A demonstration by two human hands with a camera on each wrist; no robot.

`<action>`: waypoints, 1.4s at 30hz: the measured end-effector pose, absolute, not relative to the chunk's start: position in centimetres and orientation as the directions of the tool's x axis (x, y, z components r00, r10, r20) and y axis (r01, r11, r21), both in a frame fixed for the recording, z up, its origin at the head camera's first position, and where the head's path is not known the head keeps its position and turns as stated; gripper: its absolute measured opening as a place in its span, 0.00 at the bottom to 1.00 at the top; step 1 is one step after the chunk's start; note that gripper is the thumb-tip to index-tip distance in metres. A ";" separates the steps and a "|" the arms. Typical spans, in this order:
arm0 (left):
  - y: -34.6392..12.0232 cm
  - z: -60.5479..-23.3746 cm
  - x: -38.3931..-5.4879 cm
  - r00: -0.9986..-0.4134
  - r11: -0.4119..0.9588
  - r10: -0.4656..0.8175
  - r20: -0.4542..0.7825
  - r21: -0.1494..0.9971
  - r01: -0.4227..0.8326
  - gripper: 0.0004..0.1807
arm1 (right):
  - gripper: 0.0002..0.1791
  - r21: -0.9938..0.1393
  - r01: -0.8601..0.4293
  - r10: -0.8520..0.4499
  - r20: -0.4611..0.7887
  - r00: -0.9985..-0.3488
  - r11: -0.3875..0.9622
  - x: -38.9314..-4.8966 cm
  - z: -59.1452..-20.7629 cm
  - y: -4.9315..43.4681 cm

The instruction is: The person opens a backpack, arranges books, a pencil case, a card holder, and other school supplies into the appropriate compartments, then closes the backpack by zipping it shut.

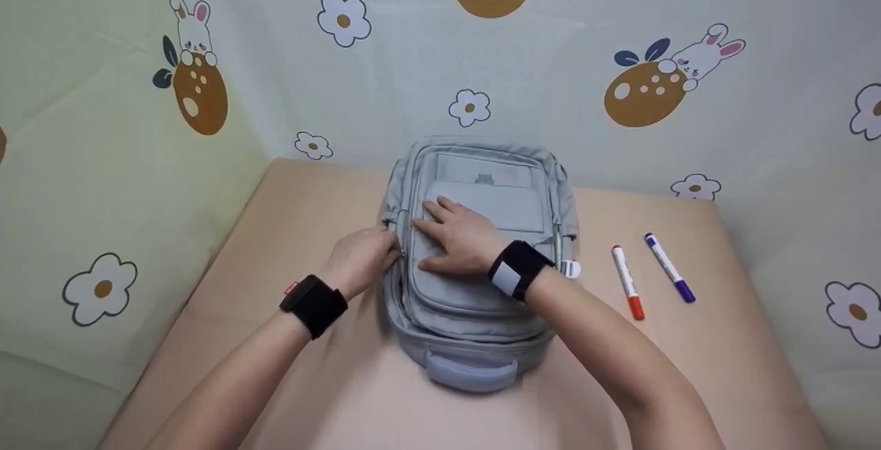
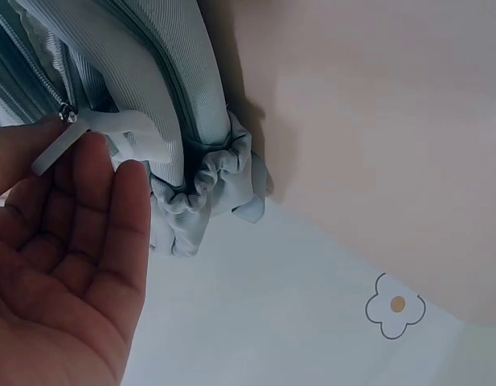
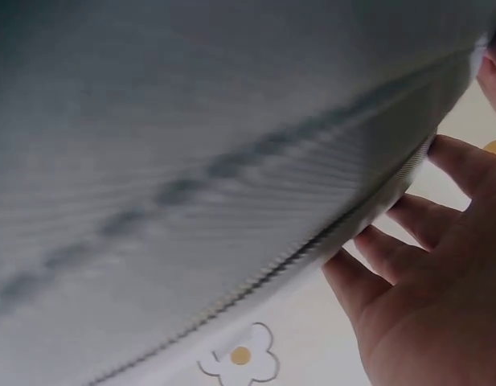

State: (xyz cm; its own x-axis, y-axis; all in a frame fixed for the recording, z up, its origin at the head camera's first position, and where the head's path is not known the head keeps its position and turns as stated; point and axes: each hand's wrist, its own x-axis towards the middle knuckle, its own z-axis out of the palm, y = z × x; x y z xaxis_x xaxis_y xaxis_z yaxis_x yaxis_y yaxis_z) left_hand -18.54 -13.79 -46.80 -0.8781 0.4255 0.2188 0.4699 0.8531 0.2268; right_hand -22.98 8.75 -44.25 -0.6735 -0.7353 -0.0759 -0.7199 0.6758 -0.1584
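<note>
A grey-blue backpack [image 1: 482, 209] lies on the table with its top handle [image 1: 471, 372] toward me. At its left side my left hand [image 1: 361, 257] pinches a zipper pull [image 2: 59, 149] between thumb and forefinger, as the left wrist view shows close up. The zipper teeth [image 2: 26, 56] run up from the slider there. My right hand [image 1: 464, 237] rests spread on the front panel, fingers pointing left. In the right wrist view its fingertips touch the bag's fabric beside a zipper seam [image 3: 256, 281].
Right of the backpack lie a red-capped marker [image 1: 628, 283] and a purple-capped marker [image 1: 670, 268]. The table [image 1: 303, 202] is covered in tan. Behind it and at both sides hangs a pale curtain [image 1: 413, 71] printed with rabbits and flowers.
</note>
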 end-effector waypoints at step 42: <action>-14.1 -46.8 -17.0 -0.874 0.847 0.441 0.203 0.230 0.480 0.09 | 0.50 -0.139 -0.758 -0.770 -0.062 -0.635 0.637 -17.8 -45.5 11.8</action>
State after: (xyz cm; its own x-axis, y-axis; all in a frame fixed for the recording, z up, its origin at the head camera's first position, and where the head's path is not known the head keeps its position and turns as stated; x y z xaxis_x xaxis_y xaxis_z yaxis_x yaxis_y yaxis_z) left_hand -16.97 -14.10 -46.84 -0.8745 0.4407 0.2026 0.4800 0.8467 0.2297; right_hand -17.78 11.80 -45.46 -0.6355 -0.7696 -0.0625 -0.7580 0.6372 -0.1394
